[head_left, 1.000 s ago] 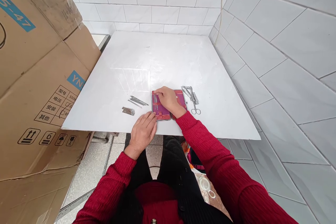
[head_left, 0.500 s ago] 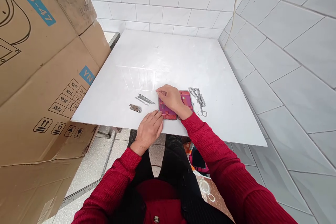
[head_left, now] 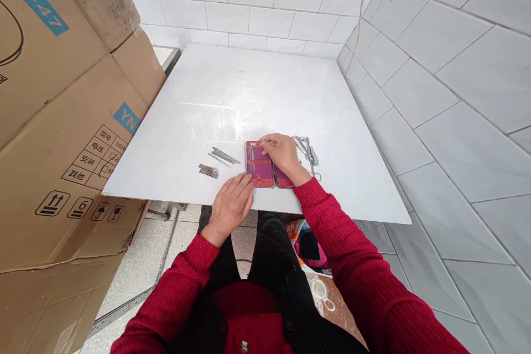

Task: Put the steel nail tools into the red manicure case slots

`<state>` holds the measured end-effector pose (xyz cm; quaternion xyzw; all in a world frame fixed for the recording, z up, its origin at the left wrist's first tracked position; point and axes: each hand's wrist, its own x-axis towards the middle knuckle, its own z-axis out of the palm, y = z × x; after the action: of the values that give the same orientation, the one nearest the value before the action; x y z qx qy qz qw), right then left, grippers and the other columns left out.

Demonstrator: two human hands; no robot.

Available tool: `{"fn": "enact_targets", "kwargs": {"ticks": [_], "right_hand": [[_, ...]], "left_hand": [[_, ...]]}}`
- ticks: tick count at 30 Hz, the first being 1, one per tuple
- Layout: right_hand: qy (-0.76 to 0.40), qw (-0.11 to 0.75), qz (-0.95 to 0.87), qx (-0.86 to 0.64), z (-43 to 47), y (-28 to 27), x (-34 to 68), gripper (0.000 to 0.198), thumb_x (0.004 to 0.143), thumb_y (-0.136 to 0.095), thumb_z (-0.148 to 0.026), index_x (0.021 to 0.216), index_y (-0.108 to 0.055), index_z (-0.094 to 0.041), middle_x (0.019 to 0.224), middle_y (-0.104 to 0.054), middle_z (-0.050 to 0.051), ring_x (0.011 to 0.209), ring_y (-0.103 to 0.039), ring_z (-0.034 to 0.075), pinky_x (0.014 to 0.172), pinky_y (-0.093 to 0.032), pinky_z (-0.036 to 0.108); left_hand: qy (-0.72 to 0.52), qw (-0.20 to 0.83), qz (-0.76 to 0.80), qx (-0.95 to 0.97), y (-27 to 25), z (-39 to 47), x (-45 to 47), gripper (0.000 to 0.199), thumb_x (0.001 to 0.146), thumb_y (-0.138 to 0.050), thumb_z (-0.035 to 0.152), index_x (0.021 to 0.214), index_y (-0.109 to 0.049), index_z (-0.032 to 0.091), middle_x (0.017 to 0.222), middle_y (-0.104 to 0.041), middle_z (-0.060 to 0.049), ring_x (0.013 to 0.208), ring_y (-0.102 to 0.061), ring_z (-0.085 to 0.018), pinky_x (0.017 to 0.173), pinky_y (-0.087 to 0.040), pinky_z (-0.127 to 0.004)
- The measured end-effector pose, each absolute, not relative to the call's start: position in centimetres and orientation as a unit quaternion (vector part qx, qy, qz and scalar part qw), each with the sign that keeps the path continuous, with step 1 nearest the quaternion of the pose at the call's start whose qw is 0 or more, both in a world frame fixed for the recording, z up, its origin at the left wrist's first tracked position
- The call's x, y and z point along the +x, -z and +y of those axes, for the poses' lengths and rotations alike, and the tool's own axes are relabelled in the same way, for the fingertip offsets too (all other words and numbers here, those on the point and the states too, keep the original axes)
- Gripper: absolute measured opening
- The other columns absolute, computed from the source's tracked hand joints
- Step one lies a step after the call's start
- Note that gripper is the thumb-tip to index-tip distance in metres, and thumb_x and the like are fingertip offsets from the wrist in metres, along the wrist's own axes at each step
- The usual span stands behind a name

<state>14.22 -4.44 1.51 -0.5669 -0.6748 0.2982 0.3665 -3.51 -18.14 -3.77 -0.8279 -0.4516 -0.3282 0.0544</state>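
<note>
A manicure case (head_left: 263,178) lies opened out on the table, red-edged with a purple lining and a row of red loops. A few slim metal tools (head_left: 251,155) sit in the loops of its left half. My left hand (head_left: 232,202) lies with fingers flat at the table's front edge, fingertips touching the case's lower left corner. Over the middle of the case is my right hand (head_left: 282,155), thumb and forefinger closed near the top of the left half. What they hold, if anything, is too small to make out. The hand covers much of the right half.
Left of the case are slim metal tools (head_left: 224,155) and a nail clipper (head_left: 208,170). Small scissors and other metal tools (head_left: 307,149) lie to the right. A large cardboard box (head_left: 83,121) borders the white table (head_left: 265,88) on the left; tiled walls stand behind and right.
My right hand has moved right across the case, uncovering the loops and slim tools in its left half. My left hand stays at the corner. The whole view has shifted slightly.
</note>
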Motion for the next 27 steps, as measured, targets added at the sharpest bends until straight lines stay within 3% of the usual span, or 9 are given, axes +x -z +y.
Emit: {"fn": "enact_targets", "kwargs": {"ticks": [11, 27], "right_hand": [[-0.181, 0.359, -0.745, -0.532, -4.3, 0.5, 14.4, 0.021, 0.094, -0.056, -0.019, 0.097, -0.077, -0.020, 0.095, -0.077, 0.004, 0.087, -0.071, 0.019, 0.080, -0.052, 0.031], [-0.123, 0.303, -0.772, -0.544, -4.6, 0.2, 14.0, 0.025, 0.097, -0.054, -0.021, 0.103, -0.078, -0.019, 0.107, -0.077, 0.006, 0.098, -0.069, 0.022, 0.089, -0.049, 0.033]], "left_hand": [[0.335, 0.068, -0.448, -0.826, 3.7, -18.1, -3.4, 0.027, 0.100, -0.052, 0.015, 0.124, -0.065, 0.016, 0.134, -0.069, -0.013, 0.129, -0.062, -0.029, 0.108, -0.053, -0.049], [0.341, 0.076, -0.445, -0.824, 3.8, -18.2, -3.4, 0.027, 0.100, -0.052, 0.015, 0.123, -0.065, 0.016, 0.132, -0.070, -0.013, 0.127, -0.063, -0.028, 0.106, -0.054, -0.048]]}}
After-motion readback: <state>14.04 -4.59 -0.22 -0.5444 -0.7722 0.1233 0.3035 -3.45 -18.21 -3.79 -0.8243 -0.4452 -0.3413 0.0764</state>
